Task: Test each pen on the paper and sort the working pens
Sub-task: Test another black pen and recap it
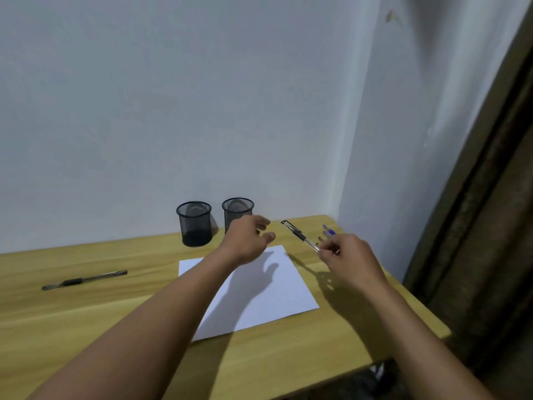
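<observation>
The right hand (346, 256), at centre right of the frame, pinches a pen (300, 235) by its lower end between thumb and fingertips. The pen has a clear barrel and a black grip, and it slants up and to the left from the hand, in the air above the table (86, 327) and just off the paper's upper right corner. The left hand (248, 238), at the centre of the frame, hovers over the paper's top edge with fingers loosely curled and nothing in them; its fingertips point toward the pen but are apart from it. The white paper (268, 301) lies flat on the table below both hands, with the hands' shadows across it. Two black mesh cups (194, 223) stand side by side against the wall above the paper; the left hand covers the lower part of the right cup (238, 207). A second pen (83, 280) lies on the table at centre left, well apart from the paper. Blue pens (329, 230) show just above the right hand, near the table's far right corner. A brown curtain (490, 226) hangs along the right edge.
</observation>
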{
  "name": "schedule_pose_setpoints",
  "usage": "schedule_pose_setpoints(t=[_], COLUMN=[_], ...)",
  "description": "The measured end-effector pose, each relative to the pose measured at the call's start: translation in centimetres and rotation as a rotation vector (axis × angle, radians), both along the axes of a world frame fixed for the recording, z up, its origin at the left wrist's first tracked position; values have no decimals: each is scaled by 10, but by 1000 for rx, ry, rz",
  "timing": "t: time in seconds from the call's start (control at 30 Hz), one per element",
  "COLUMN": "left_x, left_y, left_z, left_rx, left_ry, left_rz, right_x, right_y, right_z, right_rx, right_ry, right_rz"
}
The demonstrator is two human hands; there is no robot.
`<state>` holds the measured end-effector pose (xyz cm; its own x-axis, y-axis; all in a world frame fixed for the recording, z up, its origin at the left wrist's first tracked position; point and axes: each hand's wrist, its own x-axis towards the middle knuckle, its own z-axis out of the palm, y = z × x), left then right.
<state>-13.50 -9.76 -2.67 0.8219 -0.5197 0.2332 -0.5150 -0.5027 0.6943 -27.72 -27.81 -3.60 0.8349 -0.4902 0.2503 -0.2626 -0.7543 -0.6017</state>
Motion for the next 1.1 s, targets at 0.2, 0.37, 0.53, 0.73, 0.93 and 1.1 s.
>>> schedule_pose_setpoints(t=[0.2,0.37,0.53,0.73,0.93,1.1], left_x=[-1,-1,1,2,0,3], left_y=[-72,-121,-145,-148,-127,-71], left_z=[-22,-41,-57,-61,-51,-27], left_rx=[323,469,548,554,488,422], left_ry=[-76,-105,-72,-99,-103,-179], left_rz=[-119,-167,-195,-194,-186,-132], right_x=[-26,-32,-34,-38,-36,-13], right_y=[-24,-36,-42,-45,-41,-22], right_z=[-50,-74,-79,-75,-48,-21], right_rx=[-128,-176,-184,-139,-175,-213], right_ry=[74,82,53,13,33,101], right_rz=[-205,-271,-265,-237,-164,-9])
